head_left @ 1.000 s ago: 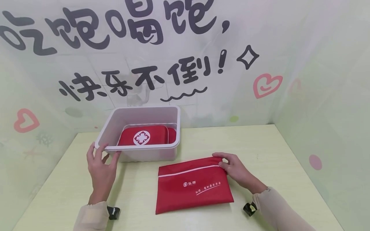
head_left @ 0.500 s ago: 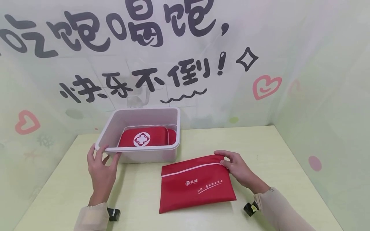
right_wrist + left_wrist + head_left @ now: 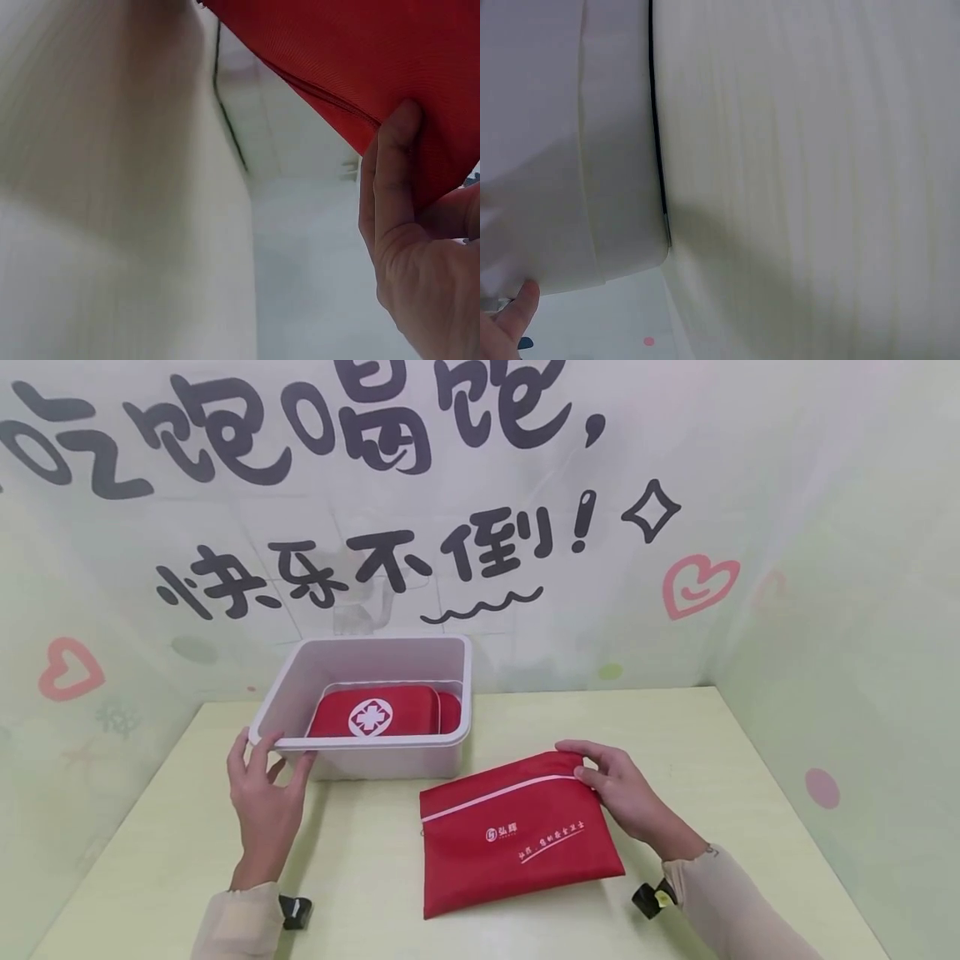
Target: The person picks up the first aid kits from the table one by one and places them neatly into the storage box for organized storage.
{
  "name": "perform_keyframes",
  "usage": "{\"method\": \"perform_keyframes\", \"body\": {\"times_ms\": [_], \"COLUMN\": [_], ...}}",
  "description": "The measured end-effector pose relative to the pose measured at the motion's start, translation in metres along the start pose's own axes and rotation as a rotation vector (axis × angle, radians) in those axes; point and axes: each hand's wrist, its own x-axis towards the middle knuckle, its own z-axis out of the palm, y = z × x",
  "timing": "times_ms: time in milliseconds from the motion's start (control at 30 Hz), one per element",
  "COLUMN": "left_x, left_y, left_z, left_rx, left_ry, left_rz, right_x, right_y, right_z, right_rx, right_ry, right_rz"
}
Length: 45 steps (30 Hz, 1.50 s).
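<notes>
My right hand pinches a flat red zippered pouch by its upper right corner, thumb in front and fingers behind. White lettering and a white stripe mark the pouch's front. In the right wrist view the pouch is lifted off the table at that corner, my fingers lying against its back. At the left, my left hand grips the front left corner of a whitish plastic bin. Inside the bin lies a red first aid case with a white cross emblem.
Another red item shows partly behind the case in the bin. The pale wood-grain table meets a printed wall at the back, close behind the bin. A side wall stands at the right.
My right hand has shifted slightly right and up with the pouch, tilting it a little more. The left hand and the bin stay in place.
</notes>
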Motion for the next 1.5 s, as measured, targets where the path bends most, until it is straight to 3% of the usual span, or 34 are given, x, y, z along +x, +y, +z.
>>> {"method": "perform_keyframes", "body": {"times_ms": [733, 1200, 1500], "left_x": [0.0, 0.0, 0.001], "left_y": [0.002, 0.002, 0.001], "left_z": [-0.002, -0.001, -0.001], "left_rx": [-0.017, -0.011, -0.012], "left_ry": [0.005, 0.009, 0.004], "left_rz": [0.008, -0.001, 0.011], "right_x": [-0.013, -0.008, -0.004], "right_y": [-0.053, -0.084, -0.101], "right_z": [0.018, 0.036, 0.048], "right_rx": [0.023, 0.095, 0.131], "right_ry": [-0.137, -0.217, -0.202], "right_rz": [-0.111, -0.167, -0.195]}}
